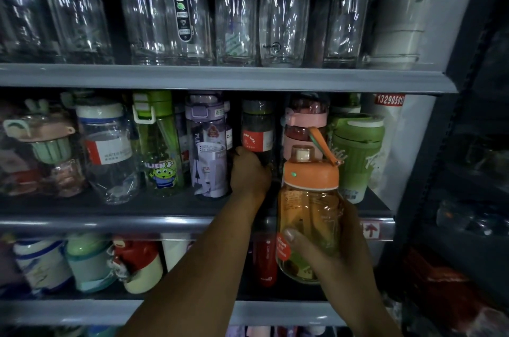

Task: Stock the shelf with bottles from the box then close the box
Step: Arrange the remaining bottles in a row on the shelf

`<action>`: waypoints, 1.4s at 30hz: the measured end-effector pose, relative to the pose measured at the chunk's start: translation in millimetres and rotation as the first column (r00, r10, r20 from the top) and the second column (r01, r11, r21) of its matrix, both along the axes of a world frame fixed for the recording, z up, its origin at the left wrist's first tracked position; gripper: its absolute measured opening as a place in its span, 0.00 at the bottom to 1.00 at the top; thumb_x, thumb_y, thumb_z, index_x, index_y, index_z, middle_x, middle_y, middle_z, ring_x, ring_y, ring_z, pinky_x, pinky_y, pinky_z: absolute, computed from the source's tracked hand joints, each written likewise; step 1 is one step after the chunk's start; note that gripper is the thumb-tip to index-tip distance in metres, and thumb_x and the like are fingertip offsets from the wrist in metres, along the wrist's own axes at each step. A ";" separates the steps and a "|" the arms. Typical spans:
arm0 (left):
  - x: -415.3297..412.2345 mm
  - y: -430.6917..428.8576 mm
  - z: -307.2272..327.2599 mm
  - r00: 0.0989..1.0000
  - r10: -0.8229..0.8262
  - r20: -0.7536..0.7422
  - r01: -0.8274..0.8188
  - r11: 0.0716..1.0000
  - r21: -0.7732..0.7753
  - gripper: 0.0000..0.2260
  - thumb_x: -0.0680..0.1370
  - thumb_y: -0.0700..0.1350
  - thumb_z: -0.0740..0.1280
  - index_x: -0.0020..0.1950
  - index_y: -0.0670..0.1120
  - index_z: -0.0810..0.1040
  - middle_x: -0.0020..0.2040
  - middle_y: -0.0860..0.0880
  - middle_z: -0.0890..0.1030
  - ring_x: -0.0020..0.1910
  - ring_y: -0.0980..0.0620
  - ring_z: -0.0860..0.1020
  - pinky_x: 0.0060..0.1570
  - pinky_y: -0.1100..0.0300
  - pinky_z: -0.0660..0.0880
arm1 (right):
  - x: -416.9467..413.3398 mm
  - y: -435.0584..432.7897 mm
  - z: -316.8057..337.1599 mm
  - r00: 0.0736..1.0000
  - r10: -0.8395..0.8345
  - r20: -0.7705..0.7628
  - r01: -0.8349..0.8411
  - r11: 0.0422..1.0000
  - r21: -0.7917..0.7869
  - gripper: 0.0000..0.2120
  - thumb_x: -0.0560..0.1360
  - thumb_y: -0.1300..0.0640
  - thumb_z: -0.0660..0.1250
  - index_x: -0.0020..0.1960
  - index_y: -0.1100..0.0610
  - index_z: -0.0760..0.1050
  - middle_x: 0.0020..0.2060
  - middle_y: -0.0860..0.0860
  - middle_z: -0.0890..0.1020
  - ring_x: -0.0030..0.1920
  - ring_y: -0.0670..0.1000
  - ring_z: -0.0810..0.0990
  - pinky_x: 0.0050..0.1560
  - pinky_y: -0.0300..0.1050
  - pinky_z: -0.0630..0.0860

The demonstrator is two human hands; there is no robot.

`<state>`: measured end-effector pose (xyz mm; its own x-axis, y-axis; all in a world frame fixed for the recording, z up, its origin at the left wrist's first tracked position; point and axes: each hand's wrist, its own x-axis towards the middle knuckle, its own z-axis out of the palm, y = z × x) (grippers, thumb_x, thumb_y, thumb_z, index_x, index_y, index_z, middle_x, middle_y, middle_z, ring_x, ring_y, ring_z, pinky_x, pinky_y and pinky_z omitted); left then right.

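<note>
Closest in, the right hand (338, 243) is gripping an orange-lidded water bottle (308, 212) upright, thumb across the front and fingers wrapping behind, just in front of the middle shelf (110, 222). Beyond it, the left hand (249, 174) is reaching onto that shelf, fingers curling round the base of a dark bottle (257, 130) with a red label, which is standing between a purple bottle (209, 143) and a pink-lidded bottle (303, 121). Farther up, clear glass bottles (237, 19) are lining the upper shelf (220, 77).
</note>
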<state>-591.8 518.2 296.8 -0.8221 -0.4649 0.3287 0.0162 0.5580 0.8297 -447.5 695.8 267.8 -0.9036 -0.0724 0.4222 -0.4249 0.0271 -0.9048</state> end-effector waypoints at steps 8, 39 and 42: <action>-7.4 -2.4 3.3 0.997 -0.069 0.041 0.065 0.994 0.084 0.40 0.76 0.42 0.75 0.77 0.37 0.52 0.70 0.37 0.73 0.68 0.39 0.74 0.65 0.48 0.74 | -2.4 3.0 -3.1 1.000 -0.003 0.001 0.003 1.000 0.010 0.37 0.63 0.49 0.82 0.68 0.39 0.72 0.57 0.40 0.85 0.56 0.42 0.85 0.59 0.53 0.80; 131.1 -47.2 -38.7 0.951 -0.190 -0.242 0.013 0.810 -0.586 0.09 0.82 0.49 0.62 0.54 0.48 0.80 0.48 0.50 0.81 0.45 0.49 0.80 0.48 0.50 0.76 | -12.8 -19.2 19.7 0.995 0.008 -0.095 0.001 0.996 0.093 0.31 0.65 0.37 0.80 0.65 0.36 0.73 0.62 0.44 0.80 0.61 0.45 0.81 0.58 0.50 0.80; 123.5 -58.0 -49.4 0.955 -0.176 -0.238 -0.027 0.749 -0.662 0.11 0.83 0.49 0.60 0.51 0.48 0.81 0.47 0.51 0.81 0.45 0.47 0.80 0.48 0.49 0.74 | -24.4 -37.6 26.4 0.994 -0.011 -0.105 0.024 0.992 0.126 0.37 0.63 0.31 0.78 0.67 0.43 0.74 0.61 0.48 0.80 0.60 0.50 0.82 0.57 0.55 0.82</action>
<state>-468.3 460.2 247.4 -0.6757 0.0067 0.7371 0.2448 0.9452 0.2158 -471.9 658.1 294.3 -0.8571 -0.1162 0.5019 -0.5146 0.1473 -0.8447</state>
